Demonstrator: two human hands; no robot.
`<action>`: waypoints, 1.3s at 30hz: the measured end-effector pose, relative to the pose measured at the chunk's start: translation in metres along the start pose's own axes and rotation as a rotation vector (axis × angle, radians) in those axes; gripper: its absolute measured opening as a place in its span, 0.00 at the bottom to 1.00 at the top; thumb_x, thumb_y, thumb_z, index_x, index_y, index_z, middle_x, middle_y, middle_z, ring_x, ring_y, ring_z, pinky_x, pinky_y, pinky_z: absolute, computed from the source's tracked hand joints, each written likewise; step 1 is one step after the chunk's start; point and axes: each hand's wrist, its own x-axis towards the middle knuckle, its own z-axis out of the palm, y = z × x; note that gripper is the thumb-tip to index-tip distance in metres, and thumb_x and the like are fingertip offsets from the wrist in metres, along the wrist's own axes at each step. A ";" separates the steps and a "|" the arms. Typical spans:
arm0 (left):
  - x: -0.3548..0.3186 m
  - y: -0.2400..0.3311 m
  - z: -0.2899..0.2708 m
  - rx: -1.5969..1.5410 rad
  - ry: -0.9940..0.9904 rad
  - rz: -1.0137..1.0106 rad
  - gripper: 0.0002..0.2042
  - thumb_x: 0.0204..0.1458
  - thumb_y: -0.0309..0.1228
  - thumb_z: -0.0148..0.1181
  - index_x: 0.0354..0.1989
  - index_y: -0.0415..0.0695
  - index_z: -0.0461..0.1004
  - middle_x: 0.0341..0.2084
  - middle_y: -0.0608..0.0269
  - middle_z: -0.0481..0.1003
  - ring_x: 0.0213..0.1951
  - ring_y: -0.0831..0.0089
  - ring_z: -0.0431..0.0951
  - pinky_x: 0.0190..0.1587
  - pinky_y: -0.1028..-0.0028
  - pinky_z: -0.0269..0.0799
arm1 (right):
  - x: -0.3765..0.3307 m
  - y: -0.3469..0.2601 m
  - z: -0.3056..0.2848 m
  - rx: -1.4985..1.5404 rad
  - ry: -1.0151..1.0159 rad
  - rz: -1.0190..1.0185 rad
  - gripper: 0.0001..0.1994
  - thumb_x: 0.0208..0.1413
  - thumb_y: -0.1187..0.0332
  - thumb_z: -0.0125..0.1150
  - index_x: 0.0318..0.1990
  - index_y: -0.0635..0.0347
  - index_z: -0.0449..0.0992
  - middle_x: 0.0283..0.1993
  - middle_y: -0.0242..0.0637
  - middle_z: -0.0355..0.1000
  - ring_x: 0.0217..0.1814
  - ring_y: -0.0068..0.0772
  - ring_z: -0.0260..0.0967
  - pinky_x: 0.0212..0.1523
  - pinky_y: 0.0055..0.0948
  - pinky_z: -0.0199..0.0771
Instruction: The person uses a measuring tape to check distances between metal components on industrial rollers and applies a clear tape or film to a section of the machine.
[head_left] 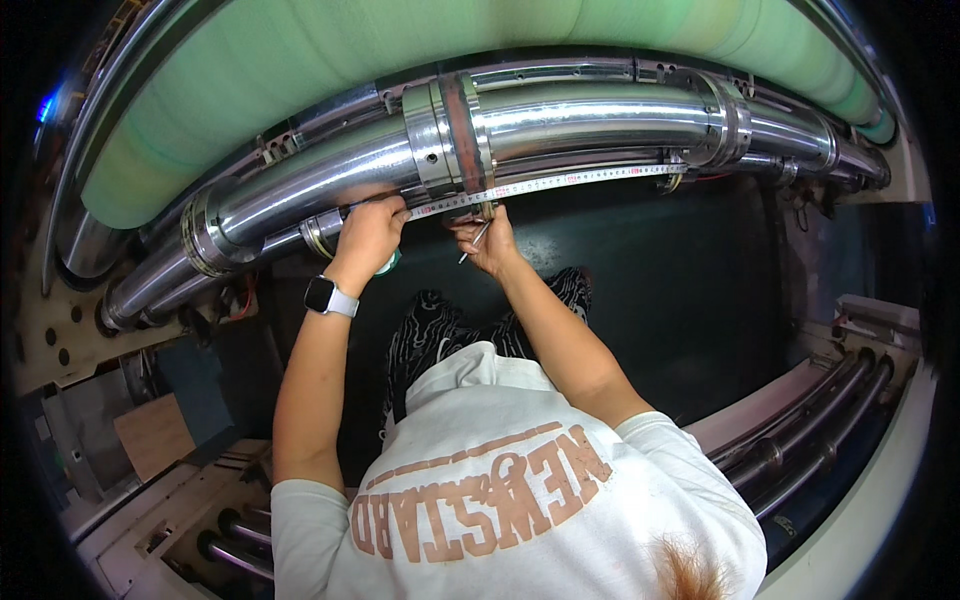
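Note:
A white tape measure blade (540, 184) with black and red marks stretches along the underside of a shiny steel shaft (590, 118). Its left end is in my left hand (368, 240), closed at the blade, and a bit of a green and white case (389, 263) shows beneath the palm. My right hand (488, 243) is just below the blade, by a steel collar (425, 138) with a reddish-brown band (465, 135). Between its bent fingers sticks out a slim, silvery pen-like tool (475, 243). What the right fingertips touch is partly hidden.
A large pale green roller (480, 40) spans the far side. More steel collars (205, 237) sit along the shaft, with thinner bars beneath it. Behind me at lower right are several dark metal rollers (815, 440); others (240, 530) lie at lower left. A dark floor (670, 290) shows below.

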 end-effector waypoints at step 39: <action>0.002 0.001 -0.002 -0.008 -0.015 -0.042 0.07 0.48 0.30 0.53 0.27 0.39 0.72 0.24 0.45 0.71 0.32 0.47 0.71 0.34 0.57 0.65 | -0.023 0.001 0.041 -0.008 0.214 -0.019 0.30 0.56 0.49 0.28 0.41 0.76 0.62 0.30 0.62 0.68 0.13 0.25 0.52 0.09 0.20 0.47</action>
